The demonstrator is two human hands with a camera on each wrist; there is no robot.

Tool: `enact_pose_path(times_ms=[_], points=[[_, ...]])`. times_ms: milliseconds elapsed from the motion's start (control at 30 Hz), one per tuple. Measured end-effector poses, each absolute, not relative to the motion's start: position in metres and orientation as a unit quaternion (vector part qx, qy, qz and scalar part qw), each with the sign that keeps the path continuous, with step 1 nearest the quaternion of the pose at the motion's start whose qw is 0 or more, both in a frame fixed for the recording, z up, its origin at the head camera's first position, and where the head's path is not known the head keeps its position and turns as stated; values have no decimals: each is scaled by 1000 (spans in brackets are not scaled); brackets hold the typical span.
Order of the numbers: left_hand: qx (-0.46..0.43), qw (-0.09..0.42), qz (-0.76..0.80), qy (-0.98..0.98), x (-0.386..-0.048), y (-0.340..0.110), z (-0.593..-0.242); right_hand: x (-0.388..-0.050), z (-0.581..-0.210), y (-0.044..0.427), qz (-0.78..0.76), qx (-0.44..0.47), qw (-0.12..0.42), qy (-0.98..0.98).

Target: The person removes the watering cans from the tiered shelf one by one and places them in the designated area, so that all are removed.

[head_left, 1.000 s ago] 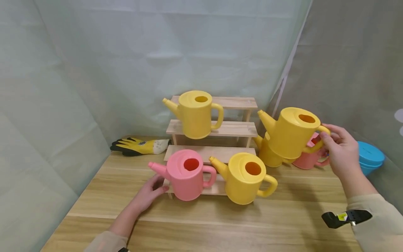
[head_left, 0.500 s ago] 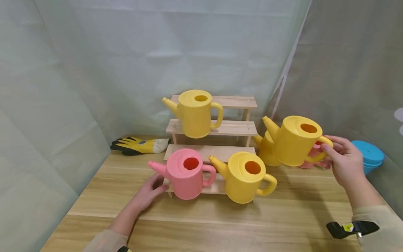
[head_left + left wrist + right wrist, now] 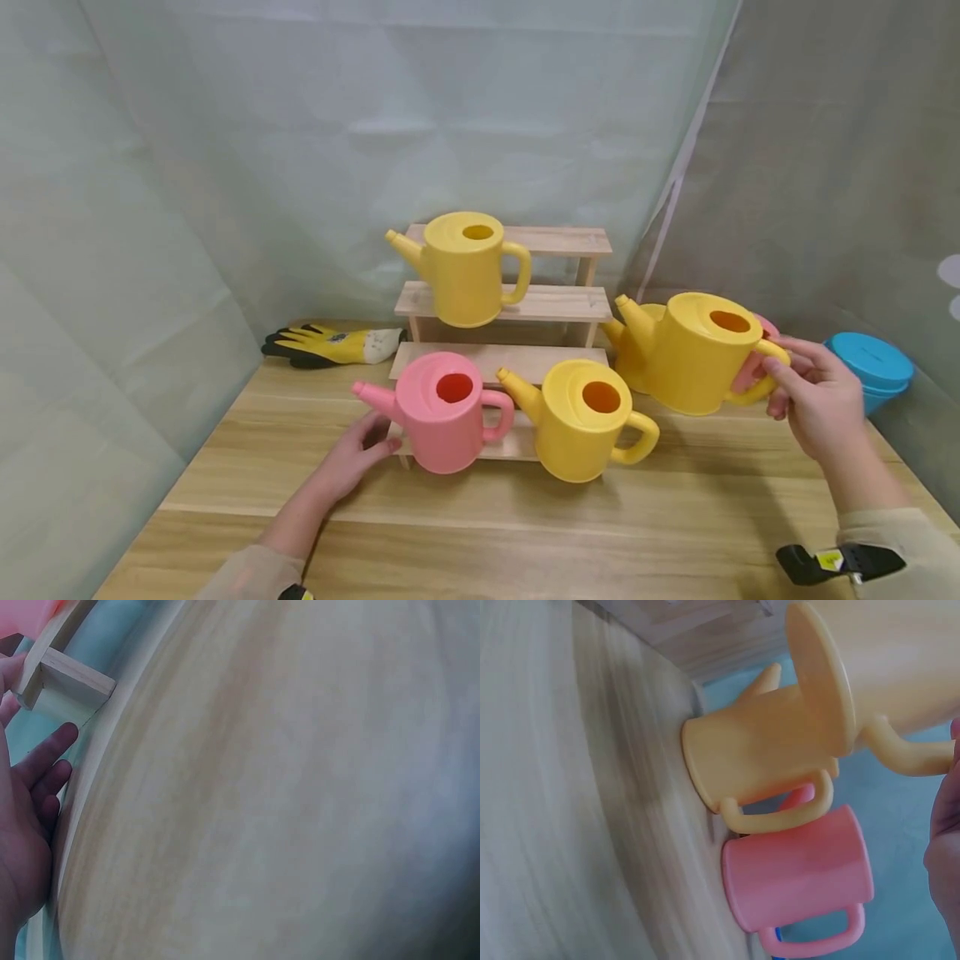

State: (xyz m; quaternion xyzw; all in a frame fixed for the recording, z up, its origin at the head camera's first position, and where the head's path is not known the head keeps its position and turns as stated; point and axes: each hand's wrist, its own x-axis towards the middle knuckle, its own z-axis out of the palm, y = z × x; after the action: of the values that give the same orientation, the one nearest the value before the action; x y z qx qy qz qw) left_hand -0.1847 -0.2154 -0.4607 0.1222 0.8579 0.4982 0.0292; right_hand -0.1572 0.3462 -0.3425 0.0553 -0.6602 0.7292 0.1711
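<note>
In the head view, my right hand (image 3: 821, 404) pinches the handle of a yellow watering can (image 3: 697, 354), held upright above the table. The right wrist view shows its base (image 3: 825, 682) off the surface, near another yellow can (image 3: 750, 750) and a pink one (image 3: 799, 870) standing on the table. My left hand (image 3: 348, 462) holds the left end of the lowest step of a wooden stand (image 3: 510, 447) between thumb and forefinger; its other fingers hang loose in the left wrist view. A pink can (image 3: 442, 425) and a yellow can (image 3: 573, 433) stand low on it, another yellow can (image 3: 467, 279) higher up.
Yellow-and-black gloves (image 3: 333, 345) lie left of the stand on the wooden table (image 3: 480, 542). A blue container (image 3: 873, 367) is at the right, beyond my right hand. Pale curtains (image 3: 450, 108) hang behind and at both sides.
My right hand has lowered the yellow can, which now overlaps more of the cans behind it. My left hand and the cans on the stand keep their places.
</note>
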Motion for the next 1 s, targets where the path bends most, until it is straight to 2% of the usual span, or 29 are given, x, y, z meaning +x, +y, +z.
enact_pose_path(times_ms=[233, 767, 1000], points=[[115, 30, 495, 861, -184, -216, -460, -157, -355, 346, 733, 84, 168, -654], [116, 30, 500, 858, -185, -215, -459, -158, -370, 346, 726, 42, 138, -672], [119, 31, 498, 859, -184, -215, -457, -159, -382, 344, 725, 53, 131, -674]])
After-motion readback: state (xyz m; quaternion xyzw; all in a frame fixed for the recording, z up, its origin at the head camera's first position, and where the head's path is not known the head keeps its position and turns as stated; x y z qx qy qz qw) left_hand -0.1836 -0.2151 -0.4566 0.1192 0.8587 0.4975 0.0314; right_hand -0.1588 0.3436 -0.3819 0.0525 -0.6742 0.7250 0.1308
